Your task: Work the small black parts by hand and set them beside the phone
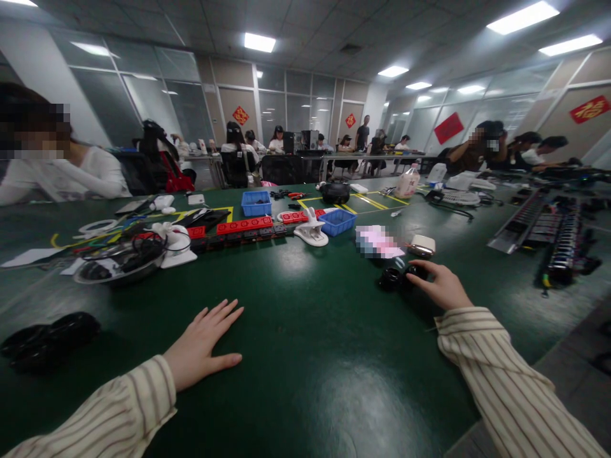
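Where the view begins, nearest the wearer, the left hand [203, 346] lies palm down on the green surface [310, 356], its fingers spread and flat, holding nothing. Nothing lies within its reach; a dark bundle [48, 337] sits well apart to its left near the surface's edge.

The right hand [442, 286] is further forward and to the right. Its fingers curl over the right end of a small black twin-barrelled object [398, 277], touching it with thumb and forefinger; whether they have closed on it fully cannot be told. The object's long axis runs left to right, and it extends leftward from the fingertips. The right hand is by far the nearer to it; the left is well apart.

Just beyond the object lies a blurred pink item [377, 243], with a small pale case [422, 245] just beside it.

Further out: a white clamp-like fixture [311, 230], a blue basket [337, 222], a row of red power strips [243, 225], and a metal bowl holding cables [119, 261].

At the far edge, other people sit at work; one person's white sleeve [90, 175] rests at left.
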The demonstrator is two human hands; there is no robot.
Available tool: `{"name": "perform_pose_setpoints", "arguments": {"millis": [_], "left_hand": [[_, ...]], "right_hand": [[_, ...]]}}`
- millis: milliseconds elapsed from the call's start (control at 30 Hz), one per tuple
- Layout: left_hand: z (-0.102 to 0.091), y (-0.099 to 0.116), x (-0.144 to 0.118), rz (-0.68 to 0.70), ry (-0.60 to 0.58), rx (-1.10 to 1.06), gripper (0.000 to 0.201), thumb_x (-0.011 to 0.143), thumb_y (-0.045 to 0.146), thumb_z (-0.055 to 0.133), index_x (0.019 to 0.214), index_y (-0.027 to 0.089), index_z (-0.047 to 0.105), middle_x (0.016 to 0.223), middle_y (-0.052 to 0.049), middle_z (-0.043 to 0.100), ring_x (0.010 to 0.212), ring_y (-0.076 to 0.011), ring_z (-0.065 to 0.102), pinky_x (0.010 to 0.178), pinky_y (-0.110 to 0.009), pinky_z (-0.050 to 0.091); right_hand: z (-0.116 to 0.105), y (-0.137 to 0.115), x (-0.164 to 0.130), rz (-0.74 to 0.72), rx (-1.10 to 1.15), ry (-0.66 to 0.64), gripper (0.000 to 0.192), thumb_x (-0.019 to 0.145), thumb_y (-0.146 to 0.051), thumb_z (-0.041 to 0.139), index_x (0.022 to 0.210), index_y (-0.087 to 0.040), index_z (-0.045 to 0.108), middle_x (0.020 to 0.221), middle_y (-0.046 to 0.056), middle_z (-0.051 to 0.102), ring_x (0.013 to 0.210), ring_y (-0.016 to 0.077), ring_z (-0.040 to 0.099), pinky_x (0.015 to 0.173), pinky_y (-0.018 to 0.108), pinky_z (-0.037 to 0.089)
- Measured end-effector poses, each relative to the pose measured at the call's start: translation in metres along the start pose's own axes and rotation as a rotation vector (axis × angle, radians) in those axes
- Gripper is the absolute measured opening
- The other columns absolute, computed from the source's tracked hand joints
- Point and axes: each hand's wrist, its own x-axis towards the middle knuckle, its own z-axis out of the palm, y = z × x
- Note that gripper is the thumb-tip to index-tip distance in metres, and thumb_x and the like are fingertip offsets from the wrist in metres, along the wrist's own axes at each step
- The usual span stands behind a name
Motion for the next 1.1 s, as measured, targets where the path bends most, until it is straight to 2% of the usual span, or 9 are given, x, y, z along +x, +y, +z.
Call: {"name": "perform_pose_setpoints", "arguments": {"millis": [233, 400, 467, 533, 633, 733, 800, 967, 1100], "left_hand": [[-0.001, 0.0, 0.0, 0.003, -0.004, 0.0, 0.079, 0.075, 0.071, 0.041, 0.138, 0.026, 0.025, 0.144, -0.005, 0.022, 0.132, -0.0296, 0.022, 0.106, -0.052, 0.021], [0.001, -0.001, 0.001, 0.006, -0.006, -0.004, 0.079, 0.075, 0.071, 0.041, 0.137, 0.025, 0.027, 0.144, -0.005, 0.022, 0.132, -0.0297, 0.021, 0.106, -0.053, 0.02], [0.002, -0.001, 0.002, 0.005, 0.003, -0.013, 0.079, 0.075, 0.071, 0.041, 0.137, 0.025, 0.027, 0.144, -0.006, 0.022, 0.132, -0.03, 0.021, 0.106, -0.053, 0.02], [0.001, -0.001, 0.002, 0.002, 0.005, -0.019, 0.08, 0.074, 0.072, 0.041, 0.137, 0.024, 0.027, 0.144, -0.006, 0.023, 0.132, -0.0299, 0.02, 0.106, -0.053, 0.02], [-0.001, 0.001, 0.001, 0.001, -0.001, -0.036, 0.083, 0.073, 0.074, 0.04, 0.137, 0.022, 0.028, 0.144, -0.007, 0.023, 0.132, -0.0298, 0.02, 0.106, -0.053, 0.019], [-0.003, 0.003, 0.001, 0.003, -0.006, -0.057, 0.085, 0.072, 0.075, 0.04, 0.137, 0.021, 0.029, 0.144, -0.007, 0.023, 0.133, -0.0298, 0.018, 0.106, -0.054, 0.018], [-0.005, 0.005, 0.002, 0.002, -0.008, -0.064, 0.085, 0.071, 0.074, 0.041, 0.137, 0.021, 0.029, 0.144, -0.008, 0.023, 0.133, -0.0301, 0.018, 0.106, -0.054, 0.017], [-0.009, 0.01, 0.001, 0.002, 0.001, -0.098, 0.084, 0.072, 0.068, 0.051, 0.135, 0.017, 0.032, 0.143, -0.011, 0.026, 0.131, -0.0337, 0.021, 0.106, -0.055, 0.017], [-0.007, 0.004, -0.011, -0.002, 0.118, -0.207, 0.046, 0.084, 0.044, 0.055, 0.121, 0.018, 0.048, 0.13, -0.008, 0.043, 0.117, -0.0316, 0.041, 0.098, -0.048, 0.035]], "right_hand": [[0.007, -0.001, 0.007, -0.112, -0.035, -0.039, 0.036, 0.073, -0.038, 0.052, 0.098, -0.016, 0.065, 0.095, 0.009, 0.055, 0.091, 0.0235, 0.053, 0.085, 0.038, 0.041], [0.012, -0.001, 0.005, -0.073, 0.029, -0.01, 0.046, 0.068, -0.041, 0.057, 0.105, -0.013, 0.057, 0.095, 0.01, 0.056, 0.088, 0.024, 0.052, 0.082, 0.04, 0.042], [0.009, -0.003, 0.0, -0.055, 0.058, 0.142, 0.05, 0.069, -0.045, 0.054, 0.106, -0.012, 0.055, 0.095, 0.01, 0.056, 0.084, 0.0234, 0.053, 0.08, 0.04, 0.044], [0.001, -0.008, -0.005, -0.024, 0.058, 0.398, 0.048, 0.074, -0.047, 0.045, 0.106, -0.012, 0.053, 0.097, 0.012, 0.054, 0.087, 0.024, 0.052, 0.083, 0.041, 0.042], [-0.011, -0.033, -0.015, 0.028, 0.012, 0.697, 0.039, 0.08, -0.041, 0.036, 0.103, -0.015, 0.052, 0.098, 0.013, 0.051, 0.096, 0.027, 0.049, 0.091, 0.044, 0.037], [-0.012, -0.093, -0.028, -0.059, 0.058, 0.757, 0.032, 0.078, -0.04, 0.039, 0.096, -0.016, 0.051, 0.093, 0.012, 0.051, 0.096, 0.0279, 0.049, 0.089, 0.043, 0.039], [-0.005, -0.152, -0.037, -0.229, 0.2, 0.627, 0.028, 0.081, -0.039, 0.04, 0.095, -0.017, 0.049, 0.094, 0.011, 0.05, 0.097, 0.0264, 0.049, 0.09, 0.043, 0.038], [0.043, -0.324, -0.058, -0.832, 0.428, -0.059, 0.016, 0.083, -0.028, 0.043, 0.093, -0.021, 0.053, 0.097, 0.007, 0.053, 0.094, 0.0208, 0.049, 0.082, 0.035, 0.042], [0.101, -0.449, -0.066, -0.969, 0.284, -0.46, 0.021, 0.08, -0.03, 0.054, 0.097, -0.019, 0.057, 0.099, 0.006, 0.055, 0.095, 0.0219, 0.049, 0.08, 0.035, 0.043]]}}
